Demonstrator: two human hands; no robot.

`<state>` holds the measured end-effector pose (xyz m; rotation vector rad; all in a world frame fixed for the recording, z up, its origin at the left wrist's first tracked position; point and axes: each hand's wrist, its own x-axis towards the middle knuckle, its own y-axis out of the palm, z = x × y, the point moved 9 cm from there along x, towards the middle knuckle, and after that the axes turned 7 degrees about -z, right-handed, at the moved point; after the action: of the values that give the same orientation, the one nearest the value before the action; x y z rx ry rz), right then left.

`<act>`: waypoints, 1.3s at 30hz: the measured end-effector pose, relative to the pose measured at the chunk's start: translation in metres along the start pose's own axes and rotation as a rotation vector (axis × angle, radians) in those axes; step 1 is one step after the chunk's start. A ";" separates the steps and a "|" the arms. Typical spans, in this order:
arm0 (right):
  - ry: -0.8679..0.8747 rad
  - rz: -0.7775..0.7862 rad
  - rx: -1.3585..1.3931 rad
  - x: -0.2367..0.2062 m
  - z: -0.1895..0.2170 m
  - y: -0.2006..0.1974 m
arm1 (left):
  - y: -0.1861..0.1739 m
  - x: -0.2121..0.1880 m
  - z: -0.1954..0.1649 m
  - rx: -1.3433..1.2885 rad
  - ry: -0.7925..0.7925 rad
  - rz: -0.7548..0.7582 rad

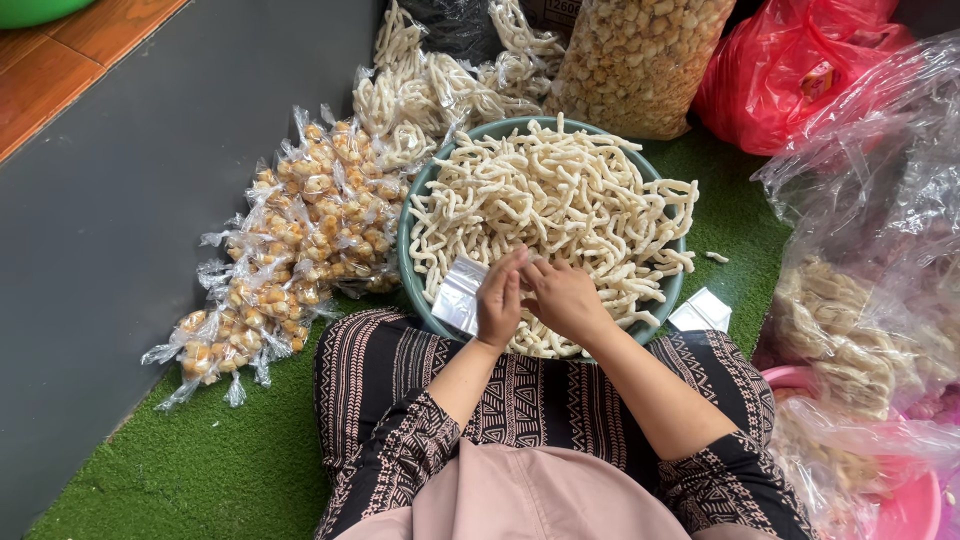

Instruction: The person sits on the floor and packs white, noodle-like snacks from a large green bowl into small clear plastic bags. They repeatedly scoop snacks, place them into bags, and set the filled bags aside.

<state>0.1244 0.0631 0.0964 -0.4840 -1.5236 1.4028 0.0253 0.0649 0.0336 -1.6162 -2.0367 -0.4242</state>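
A teal bowl (408,232) heaped with pale stick-shaped crackers (560,200) stands on the green mat in front of my lap. My left hand (498,300) holds a small clear plastic bag (460,295) at the bowl's near rim. My right hand (565,295) meets the left over the crackers, fingertips pinching at the bag's mouth; whether it grips a cracker is hidden.
A heap of small tied bags of golden snacks (290,240) lies left of the bowl. Bagged pale crackers (430,90) sit behind it. A large clear sack of puffed snacks (635,60), a red plastic bag (790,70), clear sacks (870,300), a pink basin (915,505) and spare bags (700,312) crowd the right.
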 end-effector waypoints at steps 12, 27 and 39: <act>0.512 0.128 0.394 0.002 -0.103 -0.011 | 0.011 0.000 0.036 -0.237 -0.283 0.039; 0.454 0.139 0.751 -0.002 -0.094 -0.036 | 0.044 -0.020 0.051 -0.344 -0.588 0.368; 0.654 0.187 0.430 -0.012 -0.126 -0.029 | 0.053 -0.037 0.069 -0.917 -0.990 0.267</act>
<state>0.2446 0.1130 0.1008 -0.7356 -0.6462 1.4681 0.0691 0.0850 -0.0474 -3.0880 -2.3479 -0.5725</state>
